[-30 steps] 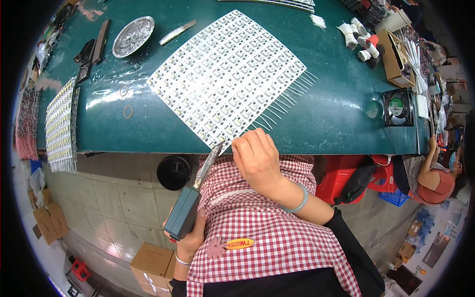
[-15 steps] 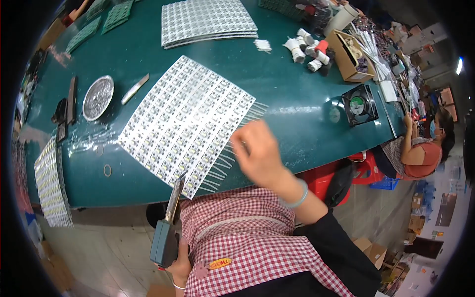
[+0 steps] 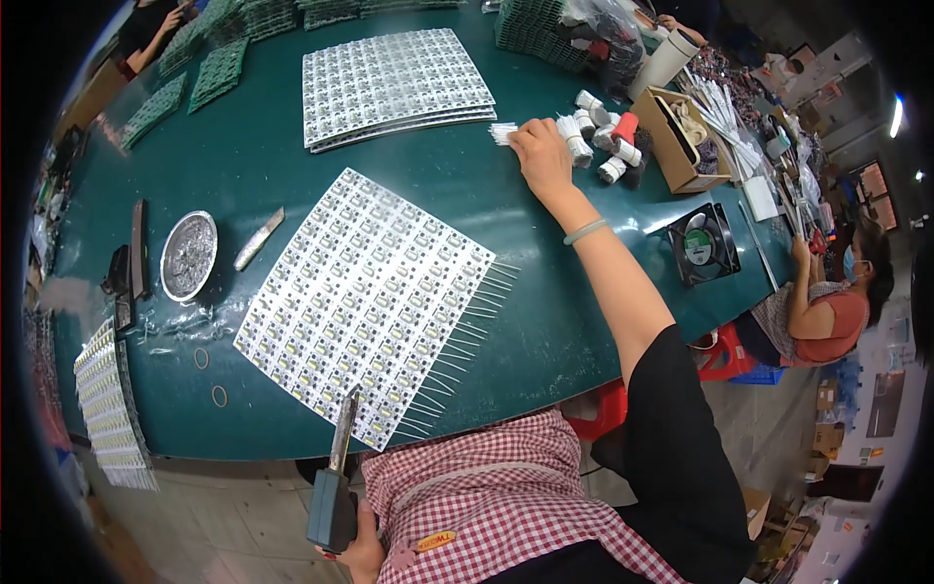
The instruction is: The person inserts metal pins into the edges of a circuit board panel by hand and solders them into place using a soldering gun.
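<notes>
My left hand [image 3: 366, 547], low in the view, is wrapped round the dark grey-green handle of a soldering gun [image 3: 334, 511]. Its metal tip points up over the near corner of a white circuit board panel [image 3: 368, 302], close to the surface; contact cannot be made out. Rows of small components cover the panel, and short wires [image 3: 457, 348] stick out along its right edge. My right hand [image 3: 545, 161] reaches far across the table, fingers pinched at a small pile of short white wires [image 3: 501, 133]. Its fingertips partly cover the wires.
Stacked white panels [image 3: 399, 88] lie at the back. Bundled wires [image 3: 576, 144], a cardboard box [image 3: 681, 146] and a black fan [image 3: 702, 243] stand to the right. A metal bowl [image 3: 189, 257] and a knife [image 3: 259, 239] lie left. A co-worker [image 3: 837, 311] sits at the right.
My right hand has moved from the panel's wired edge up and away to the white wire pile. The left hand still holds the soldering gun near the panel's corner. The view has shifted.
</notes>
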Demonstrator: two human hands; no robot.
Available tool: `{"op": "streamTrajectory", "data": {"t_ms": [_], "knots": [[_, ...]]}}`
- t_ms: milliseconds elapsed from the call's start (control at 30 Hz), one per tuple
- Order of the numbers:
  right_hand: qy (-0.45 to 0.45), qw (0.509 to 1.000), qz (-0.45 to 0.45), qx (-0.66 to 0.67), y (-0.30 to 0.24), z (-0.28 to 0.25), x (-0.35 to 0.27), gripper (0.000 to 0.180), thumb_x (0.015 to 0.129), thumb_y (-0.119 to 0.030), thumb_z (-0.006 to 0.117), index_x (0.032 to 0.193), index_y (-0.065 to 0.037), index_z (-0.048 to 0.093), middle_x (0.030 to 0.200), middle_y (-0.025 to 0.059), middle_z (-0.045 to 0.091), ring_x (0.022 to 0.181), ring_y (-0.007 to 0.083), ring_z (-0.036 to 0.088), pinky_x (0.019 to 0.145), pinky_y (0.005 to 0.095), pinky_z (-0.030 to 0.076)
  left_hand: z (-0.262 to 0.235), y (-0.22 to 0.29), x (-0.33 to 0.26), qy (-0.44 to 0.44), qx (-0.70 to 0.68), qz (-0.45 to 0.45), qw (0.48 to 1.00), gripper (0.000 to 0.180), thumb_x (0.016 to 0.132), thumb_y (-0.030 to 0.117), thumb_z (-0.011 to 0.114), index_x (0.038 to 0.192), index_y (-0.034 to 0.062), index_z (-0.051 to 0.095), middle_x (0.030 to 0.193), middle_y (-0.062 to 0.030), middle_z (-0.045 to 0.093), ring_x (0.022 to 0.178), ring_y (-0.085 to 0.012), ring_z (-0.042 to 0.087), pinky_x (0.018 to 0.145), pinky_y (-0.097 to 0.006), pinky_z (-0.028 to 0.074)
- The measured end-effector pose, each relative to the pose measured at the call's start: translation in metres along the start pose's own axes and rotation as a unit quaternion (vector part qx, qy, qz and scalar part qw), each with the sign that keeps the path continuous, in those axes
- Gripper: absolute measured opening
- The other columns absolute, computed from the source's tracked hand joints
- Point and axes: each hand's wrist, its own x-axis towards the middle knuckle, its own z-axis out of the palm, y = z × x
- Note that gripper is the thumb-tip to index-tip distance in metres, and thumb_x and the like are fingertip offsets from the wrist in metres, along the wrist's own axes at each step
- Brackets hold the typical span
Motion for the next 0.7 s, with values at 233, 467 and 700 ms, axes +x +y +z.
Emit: {"op": "streamTrajectory", "data": {"t_ms": [233,467,700], "knots": [[0.027,0.990,-0.100,-0.091,0.003,0.001,0.004,0.001,0.078,-0.009,0.065,0.077,-0.010,0.063,0.085,0.0036,0.060,0.088,0.0229,0.057,0.073,0.0372,0.046,-0.020,-0.049,0.019,-0.047,-0.006,0.085,0.995,0.031,0.090,0.000,0.068,0.120,-0.0017,0.062,0.079,-0.0032,0.061,0.058,-0.0069,0.048,0.051,-0.023,0.036],[0.034,0.988,-0.087,-0.122,-0.001,-0.007,-0.004,0.004,0.080,-0.009,0.062,0.080,-0.009,0.058,0.080,0.0086,0.058,0.083,0.0274,0.057,0.069,0.0399,0.046,-0.029,-0.063,0.017,-0.074,0.098,0.232,0.965,0.037,0.087,-0.001,0.070,0.123,-0.0015,0.060,0.090,-0.0057,0.062,0.058,-0.0079,0.048,0.051,-0.023,0.039],[-0.003,0.981,0.071,0.182,-0.113,-0.091,-0.046,0.006,0.084,-0.001,0.067,0.089,-0.004,0.067,0.083,0.0101,0.064,0.076,0.0277,0.062,0.066,0.0360,0.049,-0.023,-0.002,0.005,-0.143,-0.295,-0.040,0.944,0.054,0.078,-0.008,0.065,0.130,-0.0056,0.049,0.116,-0.0194,0.060,0.058,-0.0154,0.057,0.049,-0.027,0.048]]}}
